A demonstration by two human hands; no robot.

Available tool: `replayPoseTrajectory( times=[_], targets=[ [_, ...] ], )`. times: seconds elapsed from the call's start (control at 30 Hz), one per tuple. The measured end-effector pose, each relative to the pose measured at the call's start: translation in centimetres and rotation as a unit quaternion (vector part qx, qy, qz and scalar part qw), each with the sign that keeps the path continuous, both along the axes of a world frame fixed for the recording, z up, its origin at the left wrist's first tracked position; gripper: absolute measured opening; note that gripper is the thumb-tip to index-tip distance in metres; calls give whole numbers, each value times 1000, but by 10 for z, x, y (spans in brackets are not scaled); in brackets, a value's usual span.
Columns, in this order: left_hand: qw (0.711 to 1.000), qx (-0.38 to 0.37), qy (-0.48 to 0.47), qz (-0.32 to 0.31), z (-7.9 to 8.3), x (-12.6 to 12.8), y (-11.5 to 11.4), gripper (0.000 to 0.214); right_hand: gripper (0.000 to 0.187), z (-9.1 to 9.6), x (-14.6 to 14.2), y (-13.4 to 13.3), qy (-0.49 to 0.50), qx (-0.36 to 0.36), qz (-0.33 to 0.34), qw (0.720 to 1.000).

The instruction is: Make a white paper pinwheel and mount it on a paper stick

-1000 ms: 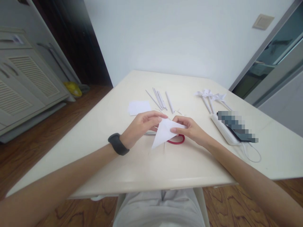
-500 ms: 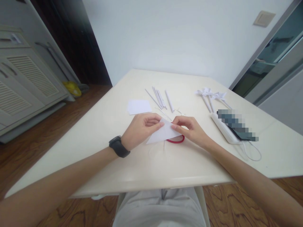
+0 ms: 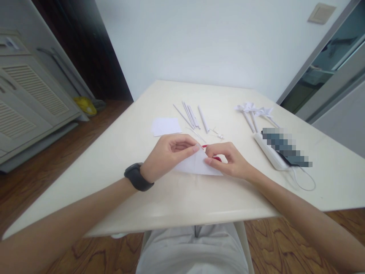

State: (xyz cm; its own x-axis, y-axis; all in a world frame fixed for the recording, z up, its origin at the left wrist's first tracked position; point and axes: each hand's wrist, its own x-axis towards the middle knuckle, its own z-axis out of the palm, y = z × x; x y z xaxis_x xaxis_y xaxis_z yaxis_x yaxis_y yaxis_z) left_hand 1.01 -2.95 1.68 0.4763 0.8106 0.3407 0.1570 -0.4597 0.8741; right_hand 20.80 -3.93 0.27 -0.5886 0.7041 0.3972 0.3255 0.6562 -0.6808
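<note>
Both hands pinch a white sheet of paper just above the near part of the table. My left hand, with a black watch on its wrist, grips the upper edge between thumb and fingers. My right hand is closed on the paper's right side, thumb on top. A faint crease runs down the sheet. Partly hidden behind the paper and my right hand is a red loop, which looks like a scissors handle.
Beyond my hands lie a stack of white paper, several rolled paper sticks and a thicker paper roll. White paper pinwheels lie at the right, by a white box with a cord and a blurred-out dark device.
The paper has turned and tilted; its lower edge now slopes down to the right. My right hand has shifted slightly down along it. The camera view has moved a little.
</note>
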Motion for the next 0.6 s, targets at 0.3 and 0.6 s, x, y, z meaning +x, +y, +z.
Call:
replayPoseTrajectory(
  times=[0.3,0.6],
  targets=[
    [1000,9,21,-13,-1,-1,2,17,25,-1,-2,-1,-17,-6,18,1000],
    [996,-60,54,-40,-8,0,5,19,32,-1,4,6,-24,-27,3,999]
  ],
)
